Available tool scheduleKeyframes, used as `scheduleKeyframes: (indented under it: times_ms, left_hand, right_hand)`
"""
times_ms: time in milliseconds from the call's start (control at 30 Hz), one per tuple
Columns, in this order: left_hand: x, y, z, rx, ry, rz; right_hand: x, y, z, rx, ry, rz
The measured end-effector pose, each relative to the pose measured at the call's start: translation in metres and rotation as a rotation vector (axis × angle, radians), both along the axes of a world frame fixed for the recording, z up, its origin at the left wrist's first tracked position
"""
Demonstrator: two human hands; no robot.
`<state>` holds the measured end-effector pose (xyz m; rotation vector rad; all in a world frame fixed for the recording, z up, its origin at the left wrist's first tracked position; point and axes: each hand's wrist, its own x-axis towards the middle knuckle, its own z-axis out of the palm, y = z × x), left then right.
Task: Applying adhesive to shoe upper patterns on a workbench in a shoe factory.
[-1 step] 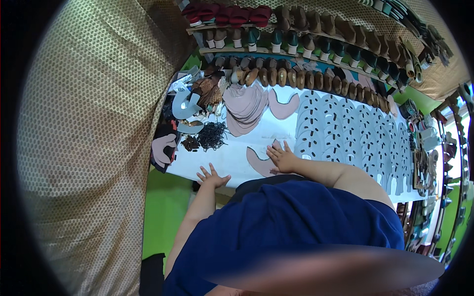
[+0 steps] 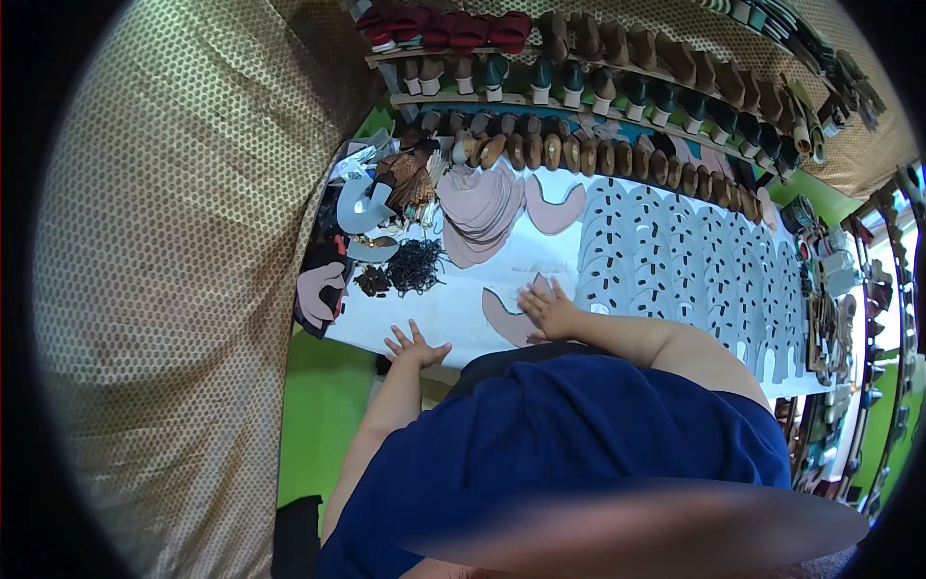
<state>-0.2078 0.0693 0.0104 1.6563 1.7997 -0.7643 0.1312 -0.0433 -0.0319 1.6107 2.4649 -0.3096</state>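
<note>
My left hand (image 2: 418,347) rests with spread fingers at the front edge of the white-topped table (image 2: 463,289), holding nothing. Flat on a pinkish U-shaped cut piece (image 2: 501,317), which looks like a shoe upper, lies my right hand (image 2: 551,310). Its fingers are stretched out and cover part of the piece. Farther back is a similar pink piece (image 2: 555,210), beside a fanned stack of pink pieces (image 2: 478,214). Rows of overlapping grey pieces (image 2: 656,251) with small dark strips on them fill the table's right side.
A pile of black strips (image 2: 415,267) and a small dark brown heap (image 2: 370,281) sit at the left, near light-blue curved pieces (image 2: 363,205). Brown rounded shoe parts (image 2: 569,152) line the back edge, below shelves of heeled shoes (image 2: 540,81). A patterned gold curtain (image 2: 183,289) hangs left.
My right hand has shifted very slightly on the pink piece, its fingers a little to the left. My left hand stays where it was.
</note>
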Motion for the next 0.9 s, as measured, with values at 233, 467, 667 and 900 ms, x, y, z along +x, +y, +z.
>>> scheduleKeyframes:
  times_ms: [233, 467, 667, 900]
  left_hand:
    - [0.004, 0.003, 0.003, -0.022, 0.024, 0.002]
    - [0.004, 0.002, 0.007, -0.046, 0.035, -0.003]
    - [-0.001, 0.003, -0.006, -0.02, 0.031, -0.016]
    - [0.0, 0.004, -0.004, -0.022, 0.009, 0.001]
  right_hand:
    - [-0.009, 0.003, -0.016, 0.062, 0.169, 0.111]
    - [-0.016, 0.022, -0.001, 0.138, 0.098, 0.215]
    - [-0.024, 0.039, 0.005, 0.09, 0.137, 0.173]
    - [-0.035, 0.065, 0.014, 0.039, 0.031, 0.169]
